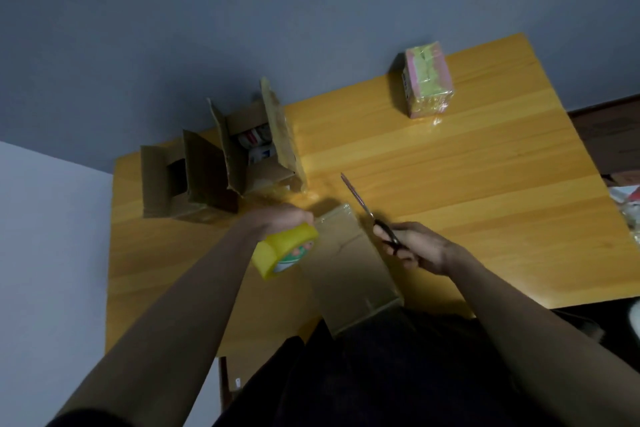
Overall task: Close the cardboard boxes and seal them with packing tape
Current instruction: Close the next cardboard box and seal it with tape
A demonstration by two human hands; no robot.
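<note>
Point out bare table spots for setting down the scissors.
Free: wide strip of table between the pink box and the right hand, holding the scissors. Crowded: far left, two open boxes; centre, closed box beside the left hand holding the tape roll.

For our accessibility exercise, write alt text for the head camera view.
Over a closed brown cardboard box on a yellow wooden table, the left hand grips a yellow roll of packing tape and the right hand holds dark-handled scissors. Two open cardboard boxes stand behind.
</note>
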